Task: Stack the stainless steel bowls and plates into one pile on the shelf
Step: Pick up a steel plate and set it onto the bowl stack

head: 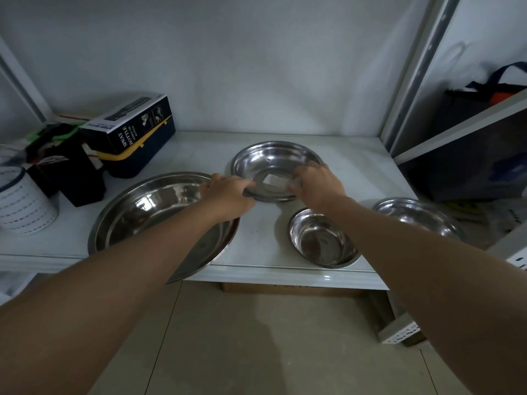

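while both hands reach forward, the left hand (pixel 228 192) and right hand (pixel 316 183) clamp opposite rims of the middle bowl (pixel 268 161) on the shelf (pixel 256 223); the large basin (pixel 148 209) lies just left.

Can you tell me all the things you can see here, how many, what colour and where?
big pan: one, silver, left on the shelf, overhanging its front edge
middle dish: one, silver, shelf centre, label inside
small bowl: one, silver, near the front edge
right dish: one, silver, far right
spray bottle box: one, black and white, back left
navy box: one, navy with yellow, under that box
white cup: one, far left
left hand: on the middle dish's left rim
right hand: on its right rim
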{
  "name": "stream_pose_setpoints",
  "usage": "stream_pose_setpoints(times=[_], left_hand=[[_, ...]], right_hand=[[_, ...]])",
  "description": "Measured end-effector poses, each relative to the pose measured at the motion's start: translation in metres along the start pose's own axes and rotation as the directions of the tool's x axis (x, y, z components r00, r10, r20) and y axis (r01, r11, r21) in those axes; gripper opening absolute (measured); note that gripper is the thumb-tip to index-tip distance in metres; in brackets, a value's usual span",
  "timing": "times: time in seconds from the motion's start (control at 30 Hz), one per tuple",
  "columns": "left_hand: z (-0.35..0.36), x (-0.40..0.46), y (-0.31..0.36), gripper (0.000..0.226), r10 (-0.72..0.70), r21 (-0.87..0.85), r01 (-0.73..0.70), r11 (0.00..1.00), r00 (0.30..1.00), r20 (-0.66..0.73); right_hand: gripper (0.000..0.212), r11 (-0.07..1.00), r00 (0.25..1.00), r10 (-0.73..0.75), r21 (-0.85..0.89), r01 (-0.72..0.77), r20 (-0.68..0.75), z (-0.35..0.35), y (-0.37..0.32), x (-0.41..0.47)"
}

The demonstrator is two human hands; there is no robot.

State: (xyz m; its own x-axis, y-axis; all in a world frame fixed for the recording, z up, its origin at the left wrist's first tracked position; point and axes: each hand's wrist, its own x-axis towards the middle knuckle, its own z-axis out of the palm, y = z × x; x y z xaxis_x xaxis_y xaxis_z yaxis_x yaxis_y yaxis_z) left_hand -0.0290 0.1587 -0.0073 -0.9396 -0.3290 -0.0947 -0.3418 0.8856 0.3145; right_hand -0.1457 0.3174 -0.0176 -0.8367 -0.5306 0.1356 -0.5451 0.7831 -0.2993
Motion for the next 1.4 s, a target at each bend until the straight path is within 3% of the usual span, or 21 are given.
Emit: stream_pose_setpoints(times=[0.17,0.33,0.43,0.57,0.83,0.97,1.07,1.17,1.4], left_hand=[[0.001,0.000,0.006,0.036,0.017,-0.089,-0.025,0.996,0.996,-0.087],[0.006,-0.002,0.017,0.027,0.001,-0.258,-0.028,0.966,0.995,-0.104],[0.003,-0.002,0.025,0.027,-0.015,-0.280,-0.019,0.960,0.993,-0.121],[-0.002,-0.005,0.023,0.026,-0.021,-0.262,-0.007,0.965,0.995,-0.101],[-0.009,-0.013,0.004,0.024,-0.050,-0.293,0.025,0.956,0.996,-0.077],[-0.016,-0.018,0.007,0.030,-0.066,-0.327,0.034,0.944,0.994,-0.090],[-0.025,-0.022,0.012,0.037,-0.074,-0.349,0.022,0.937,0.988,-0.137],[-0.035,-0.024,0.013,0.042,-0.097,-0.418,0.005,0.909,0.975,-0.200],[-0.065,-0.049,0.000,0.054,-0.217,-0.447,0.066,0.892,0.930,-0.298]], right_hand=[[0.054,0.864,0.911,0.410,0.301,-0.404,0.047,0.003,0.013,0.008],[0.054,0.805,0.899,0.430,0.415,-0.424,0.084,-0.008,0.021,0.009],[0.053,0.670,0.855,0.487,0.552,-0.497,0.178,-0.013,0.022,0.010],[0.028,0.476,0.797,0.516,0.669,-0.571,0.314,0.002,0.019,0.011],[0.014,0.199,0.737,0.538,0.788,-0.583,0.409,0.011,0.021,0.025],[0.020,0.109,0.754,0.515,0.842,-0.529,0.407,0.001,0.016,0.023],[0.030,0.109,0.790,0.494,0.875,-0.472,0.364,-0.013,0.010,0.023],[0.025,0.071,0.761,0.549,0.888,-0.455,0.346,-0.031,0.006,0.020],[0.027,0.138,0.863,0.436,0.929,-0.345,0.255,-0.075,-0.040,-0.009]])
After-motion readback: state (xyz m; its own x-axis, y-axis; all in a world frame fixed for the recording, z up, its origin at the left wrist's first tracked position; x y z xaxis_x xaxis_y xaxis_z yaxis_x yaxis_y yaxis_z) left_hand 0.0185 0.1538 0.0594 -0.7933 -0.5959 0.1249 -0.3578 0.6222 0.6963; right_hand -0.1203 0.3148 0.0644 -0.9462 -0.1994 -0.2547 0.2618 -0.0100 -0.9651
